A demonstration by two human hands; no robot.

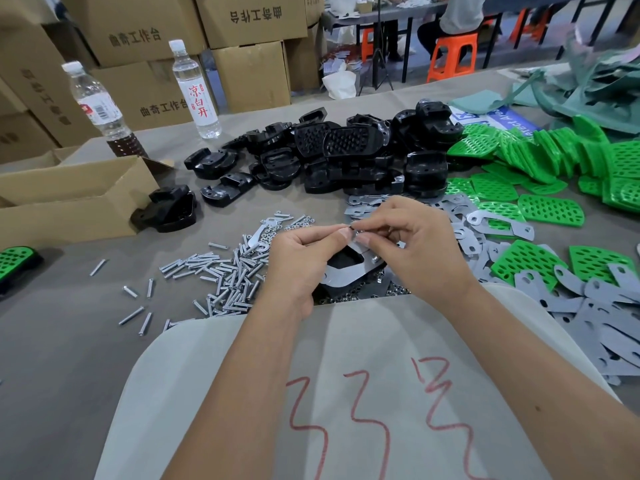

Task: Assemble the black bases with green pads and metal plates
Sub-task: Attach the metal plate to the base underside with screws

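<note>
Pale fabric marked with red strokes (pixel 346 393) fills the lower foreground, at the near edge of the grey table (pixel 69 341). Above it, both forearms converge over a black base (pixel 343 261) capped by a metal plate (pixel 341 277), which lies on the table beneath the hands. Left hand (pixel 298 258): fingers curled, thumb and forefinger pinching a small dark part (pixel 352 229) at the fingertips. Right hand (pixel 412 244): fingers likewise curled, pinching the same small part from the opposite side; whether it is a nut or a screw head cannot be told. Loose screws (pixel 221 275) are heaped just left of the hands, with strays further left. Heap of black bases (pixel 339 154) behind the hands; green pads (pixel 550 209) at right, with grey metal plates (pixel 485 223) spread between them and down the right edge. Open cardboard box (pixel 69 199) at left, one black base (pixel 169 209) touching its corner. Finished base with green pad (pixel 15 265) at far left. Two water bottles (pixel 195 88) stand behind the box.
</note>
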